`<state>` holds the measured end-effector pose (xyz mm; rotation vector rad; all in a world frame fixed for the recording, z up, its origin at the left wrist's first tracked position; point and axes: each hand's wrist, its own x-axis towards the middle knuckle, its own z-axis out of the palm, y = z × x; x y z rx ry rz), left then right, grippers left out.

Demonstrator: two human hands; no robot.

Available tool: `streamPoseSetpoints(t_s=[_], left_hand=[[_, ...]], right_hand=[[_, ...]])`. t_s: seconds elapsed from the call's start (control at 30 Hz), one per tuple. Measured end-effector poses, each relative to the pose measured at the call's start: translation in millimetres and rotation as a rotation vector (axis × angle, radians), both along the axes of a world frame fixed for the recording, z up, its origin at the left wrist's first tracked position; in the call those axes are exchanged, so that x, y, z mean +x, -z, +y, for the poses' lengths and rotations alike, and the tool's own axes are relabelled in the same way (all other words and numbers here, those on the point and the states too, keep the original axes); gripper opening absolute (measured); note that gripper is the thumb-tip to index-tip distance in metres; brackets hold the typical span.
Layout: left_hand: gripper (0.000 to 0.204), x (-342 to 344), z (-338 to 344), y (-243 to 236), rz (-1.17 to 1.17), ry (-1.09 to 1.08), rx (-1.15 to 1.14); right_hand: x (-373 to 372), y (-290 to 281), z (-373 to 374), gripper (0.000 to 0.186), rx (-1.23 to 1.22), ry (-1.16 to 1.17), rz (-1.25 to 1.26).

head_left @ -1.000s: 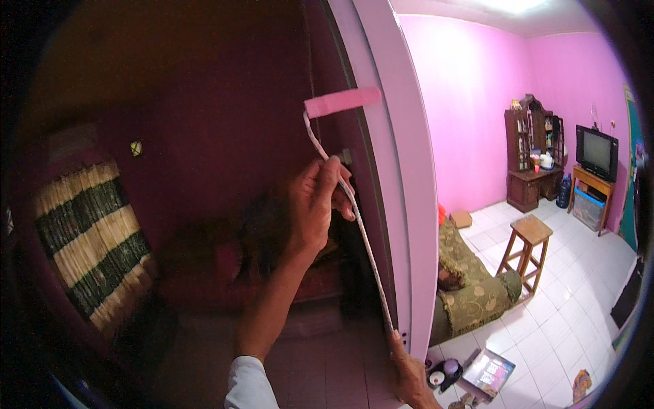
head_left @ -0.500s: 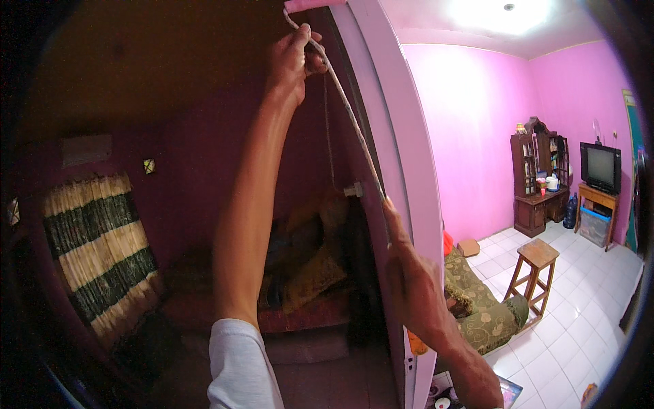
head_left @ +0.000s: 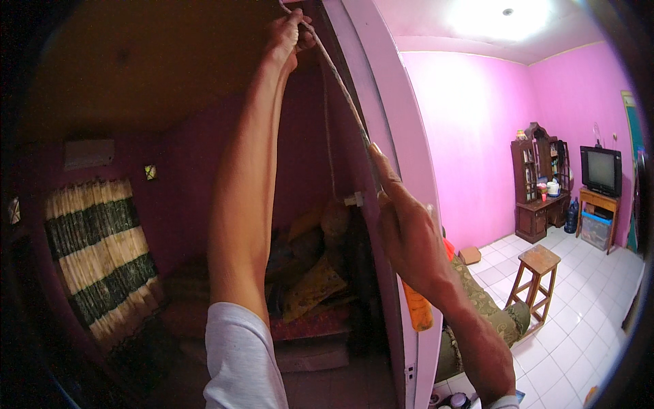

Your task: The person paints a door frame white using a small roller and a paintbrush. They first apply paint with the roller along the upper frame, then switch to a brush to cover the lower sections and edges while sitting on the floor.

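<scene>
A long-handled paint roller slants up across the door frame (head_left: 398,136). Its thin, paint-marked rod (head_left: 340,78) passes through both hands, and its orange grip (head_left: 419,310) shows below the right one. My left hand (head_left: 289,41) is raised high and closed around the rod near its bent top. Lower down, my right hand (head_left: 412,232) wraps the rod with its index finger stretched along it. The roller head is beyond the upper edge of the view. A pale lilac frame edge stands just right of the rod.
To the left lies a dark room with a striped curtain (head_left: 99,259) and a heaped bed (head_left: 310,313). In the bright room stand a wooden stool (head_left: 538,262), a green patterned sofa (head_left: 487,307), a television (head_left: 601,170) and a dark cabinet (head_left: 538,211).
Both hands and the paint roller have moved up and slightly left. The pink roller head has gone out of view at the top, while more of the orange grip shows.
</scene>
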<state>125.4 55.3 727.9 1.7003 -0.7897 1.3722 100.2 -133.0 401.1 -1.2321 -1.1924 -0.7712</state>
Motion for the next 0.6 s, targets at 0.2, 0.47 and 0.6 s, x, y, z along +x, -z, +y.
streamPoseSetpoints(t_s=[0.2,0.47,0.6], left_hand=[[0.024,6.5,9.2,-13.3,0.037,0.015,0.031],[0.025,22.4,37.2,-46.1,0.002,-0.135,0.054],[0.025,8.2,9.7,-8.8,0.029,-0.092,0.016]], right_hand=[[3.9,-9.9,0.3,0.056,-0.031,0.025,0.035],[7.7,-12.4,6.7,0.055,-0.019,-0.057,0.04],[10.1,0.1,9.2,0.054,-0.045,-0.009,0.039]])
